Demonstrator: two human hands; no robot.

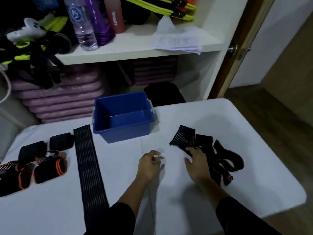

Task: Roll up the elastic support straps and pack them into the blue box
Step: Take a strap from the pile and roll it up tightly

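nothing packed: blue box (118,133) bare inside, ahead of the left hand (148,164).
rolled: several bundles (49,167) far left of that hand.
left to roll: long strap (88,160) flat, just left of it; heap (227,160) under the right hand (198,167).
left hand: empty, loosely curled, blurred.
right hand: fingers resting on heap, thumb splayed, no grip seen.
hidden: heap's count; long strap's near end.

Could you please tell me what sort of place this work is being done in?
Probably a fitness-gear storeroom: stacked purple foam pads under a white shelf holding a pink sports bottle.
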